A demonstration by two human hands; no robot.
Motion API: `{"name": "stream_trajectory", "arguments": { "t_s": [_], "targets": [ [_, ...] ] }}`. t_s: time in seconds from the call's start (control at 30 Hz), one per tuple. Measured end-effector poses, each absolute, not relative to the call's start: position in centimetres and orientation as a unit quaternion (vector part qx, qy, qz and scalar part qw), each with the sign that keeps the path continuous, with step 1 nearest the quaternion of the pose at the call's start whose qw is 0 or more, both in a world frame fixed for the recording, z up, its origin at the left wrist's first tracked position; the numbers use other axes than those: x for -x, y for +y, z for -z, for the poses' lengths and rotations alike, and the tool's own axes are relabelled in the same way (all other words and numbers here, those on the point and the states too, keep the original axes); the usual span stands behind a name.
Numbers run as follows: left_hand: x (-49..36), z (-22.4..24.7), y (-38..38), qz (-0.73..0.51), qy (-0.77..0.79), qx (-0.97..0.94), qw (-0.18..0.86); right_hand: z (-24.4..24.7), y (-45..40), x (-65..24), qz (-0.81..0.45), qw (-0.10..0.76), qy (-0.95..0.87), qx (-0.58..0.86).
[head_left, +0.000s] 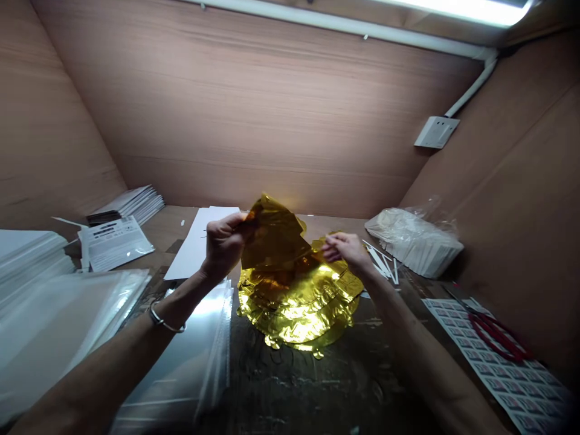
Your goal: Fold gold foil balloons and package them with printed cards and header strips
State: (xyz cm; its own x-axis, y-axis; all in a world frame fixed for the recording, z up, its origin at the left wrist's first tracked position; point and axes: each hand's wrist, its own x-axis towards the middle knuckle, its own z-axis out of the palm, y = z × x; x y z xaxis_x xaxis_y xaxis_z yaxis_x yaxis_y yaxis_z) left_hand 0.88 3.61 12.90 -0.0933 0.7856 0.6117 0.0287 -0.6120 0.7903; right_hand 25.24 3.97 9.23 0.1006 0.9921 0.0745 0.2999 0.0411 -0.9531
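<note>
Wood-panelled walls [254, 109] surround a dark tabletop [317, 393] bearing crumpled gold foil [296, 308].

Left hand [224, 246] clenched; right hand [348, 251] pinching, seemingly.

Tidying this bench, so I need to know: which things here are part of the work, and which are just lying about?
Part of the work: left hand gripping a gold foil sheet; right hand pinching its edge; gold foil pile beneath.

Lying about: red-handled scissors; printed label sheet; bagged white cards; clear plastic sleeves.

Wood-veneer walls [254, 109], white wall socket [436, 132], overhead fluorescent light [453, 8]
</note>
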Motion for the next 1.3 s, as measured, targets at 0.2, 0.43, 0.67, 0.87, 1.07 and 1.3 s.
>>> {"name": "stream_trajectory", "arguments": {
  "t_s": [0.2,0.43,0.67,0.87,1.07,1.3],
  "targets": [
    [-0.9,-16.1,5.1,-0.714,0.286,-0.568,0.292,-5.0,3.4,-25.8,-0.201,0.348,-0.738,0.542],
    [-1.6,-19.9,5.3,-0.722,0.257,-0.594,0.245,-4.5,6.5,-21.8,-0.171,0.368,-0.777,0.481],
    [-0.8,-21.8,5.3,-0.724,0.265,-0.611,0.18,-4.8,5.8,-19.2,-0.11,0.461,-0.735,0.485],
    [1.1,-21.9,6.0,-0.734,0.227,-0.614,0.179,-8.4,3.2,-22.6,0.023,0.446,-0.735,0.51],
    [1.4,-21.2,5.6,-0.729,0.209,-0.614,0.219,-9.5,4.0,-25.0,-0.118,0.41,-0.767,0.48],
    [0.9,-20.0,6.1,-0.739,0.204,-0.572,0.291,-7.0,4.0,-24.7,-0.165,0.427,-0.703,0.545]
  ]
}}
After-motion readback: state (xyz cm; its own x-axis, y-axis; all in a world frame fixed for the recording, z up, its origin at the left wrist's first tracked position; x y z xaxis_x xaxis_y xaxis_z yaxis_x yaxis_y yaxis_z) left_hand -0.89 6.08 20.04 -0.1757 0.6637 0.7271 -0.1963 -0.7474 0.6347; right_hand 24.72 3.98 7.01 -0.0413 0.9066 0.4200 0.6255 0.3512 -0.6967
